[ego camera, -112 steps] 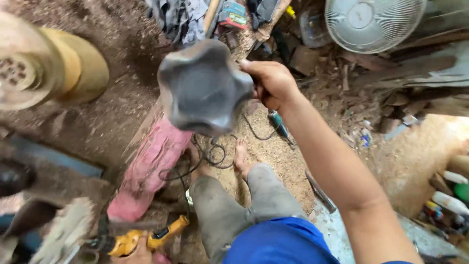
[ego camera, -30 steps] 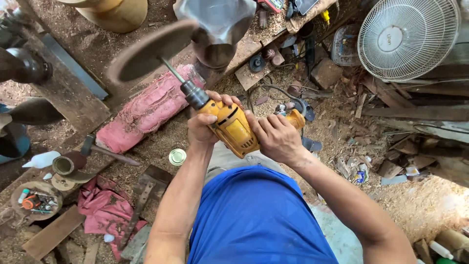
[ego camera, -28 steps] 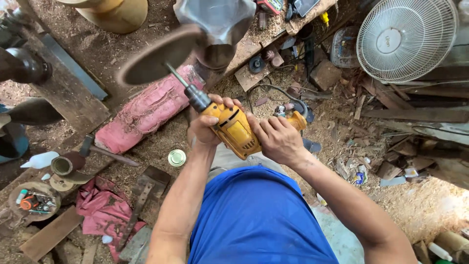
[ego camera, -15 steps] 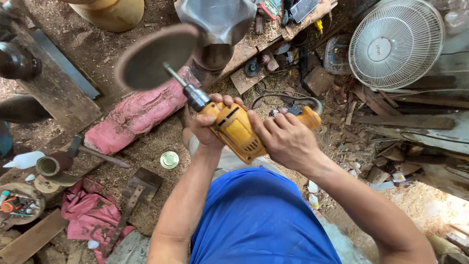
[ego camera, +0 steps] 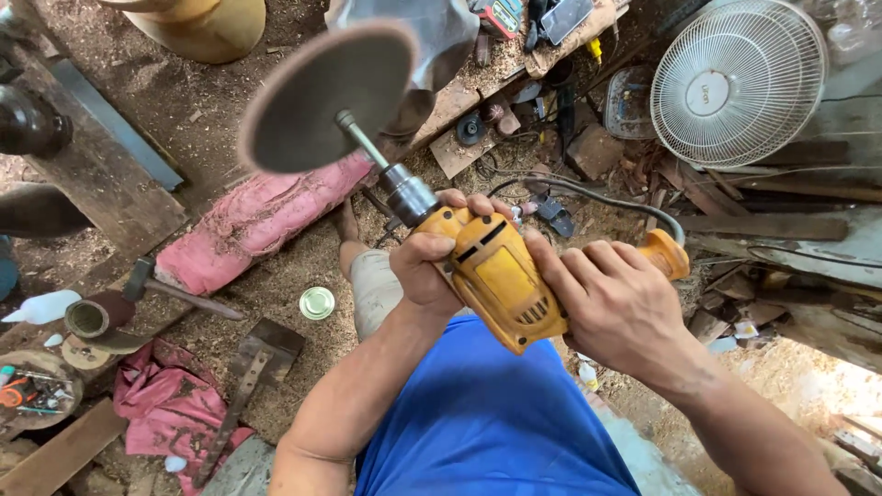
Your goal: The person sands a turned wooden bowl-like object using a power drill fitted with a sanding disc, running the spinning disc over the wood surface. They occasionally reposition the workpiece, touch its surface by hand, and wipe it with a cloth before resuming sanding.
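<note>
Both hands hold a yellow corded drill (ego camera: 501,280) out in front of me. My left hand (ego camera: 432,262) wraps the front of its body just behind the metal chuck (ego camera: 409,195). My right hand (ego camera: 611,308) grips the rear and the orange handle (ego camera: 663,254). A round brown sanding disc (ego camera: 329,96) sits on a thin shaft in the chuck, tilted up to the left. Just behind the disc stands a dark carved wooden piece (ego camera: 432,41). My blue shirt (ego camera: 487,422) fills the bottom middle.
A white fan (ego camera: 735,83) stands at the upper right among scrap wood. On the sawdust floor lie a pink cloth roll (ego camera: 248,220), a hammer (ego camera: 161,287), a small round tin (ego camera: 317,303), a pink rag (ego camera: 161,409) and a yellow wooden vase (ego camera: 202,23).
Earlier my right hand alone held the dark carved piece. Now both hands hold the drill, and over the last second it has risen closer to the camera, with the disc tilting up.
</note>
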